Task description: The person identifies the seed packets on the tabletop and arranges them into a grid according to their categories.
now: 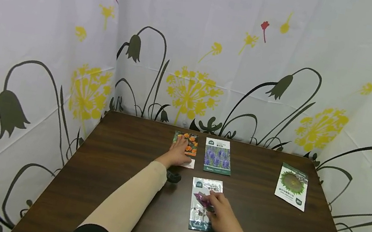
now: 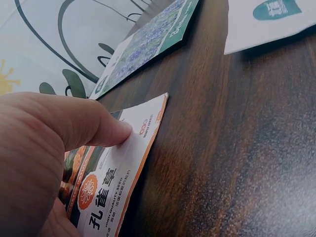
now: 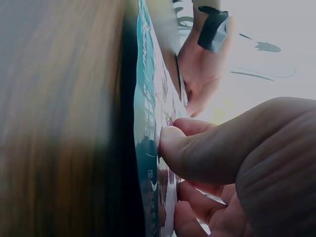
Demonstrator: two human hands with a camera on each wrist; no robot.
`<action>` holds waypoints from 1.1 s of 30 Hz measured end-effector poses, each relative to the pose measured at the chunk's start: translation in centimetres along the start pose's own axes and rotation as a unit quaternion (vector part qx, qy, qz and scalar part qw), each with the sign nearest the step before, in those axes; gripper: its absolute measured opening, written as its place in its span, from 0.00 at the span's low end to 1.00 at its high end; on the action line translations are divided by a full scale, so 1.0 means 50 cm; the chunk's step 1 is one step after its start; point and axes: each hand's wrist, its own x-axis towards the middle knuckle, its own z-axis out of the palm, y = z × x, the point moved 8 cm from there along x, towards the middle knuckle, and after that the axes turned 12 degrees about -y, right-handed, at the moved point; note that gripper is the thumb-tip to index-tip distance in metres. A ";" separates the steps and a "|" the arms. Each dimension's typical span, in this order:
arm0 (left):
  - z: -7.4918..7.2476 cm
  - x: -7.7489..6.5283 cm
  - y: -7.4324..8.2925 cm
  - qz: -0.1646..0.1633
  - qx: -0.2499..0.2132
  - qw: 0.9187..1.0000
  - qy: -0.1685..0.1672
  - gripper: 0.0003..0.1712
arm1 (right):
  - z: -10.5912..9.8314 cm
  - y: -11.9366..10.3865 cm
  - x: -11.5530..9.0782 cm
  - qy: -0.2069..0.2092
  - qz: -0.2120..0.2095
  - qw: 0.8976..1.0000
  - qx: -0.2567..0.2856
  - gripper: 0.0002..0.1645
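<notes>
My left hand rests on an orange-flower seed packet at the back of the table. In the left wrist view its thumb presses the white end of that packet, and the other fingers are mostly hidden. My right hand touches the face of a silvery seed packet with a purple flower and a green bottom band. In the right wrist view the thumb and fingertips lie against this packet's surface, the thumb tip close to the index finger.
A purple-flower seed packet lies just right of the left hand. Farther right is a sunflower seed packet, turned at an angle. The dark wooden table ends at a flower-printed curtain behind and on both sides.
</notes>
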 end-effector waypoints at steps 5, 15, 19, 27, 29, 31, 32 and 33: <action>0.001 -0.002 -0.004 -0.001 -0.001 1.000 0.000 0.57 | 0.010 -0.025 0.013 0.006 -0.027 0.999 -0.020 0.26; 0.004 -0.003 -0.006 0.006 -0.003 1.000 -0.006 0.57 | 0.020 -0.078 0.043 0.004 -0.111 0.991 -0.076 0.31; -0.002 -0.006 -0.006 0.001 0.006 1.000 0.001 0.57 | 0.036 -0.089 0.069 0.008 -0.165 0.983 -0.083 0.32; -0.005 -0.006 0.010 0.013 -0.006 1.000 0.003 0.57 | 0.010 -0.127 0.092 -0.084 -0.116 0.987 -0.073 0.31; -0.003 -0.005 0.009 0.009 0.000 1.000 0.000 0.57 | 0.007 -0.125 0.094 -0.103 -0.108 0.986 -0.076 0.31; -0.002 -0.005 0.005 0.003 0.003 1.000 -0.003 0.57 | 0.009 -0.123 0.097 -0.114 -0.110 0.984 -0.079 0.32; -0.001 -0.006 0.003 0.001 0.005 1.000 -0.004 0.57 | 0.012 -0.123 0.099 -0.116 -0.115 0.983 -0.079 0.32; -0.002 -0.006 0.001 -0.001 0.009 1.000 -0.004 0.57 | 0.015 -0.122 0.102 -0.116 -0.121 0.983 -0.081 0.31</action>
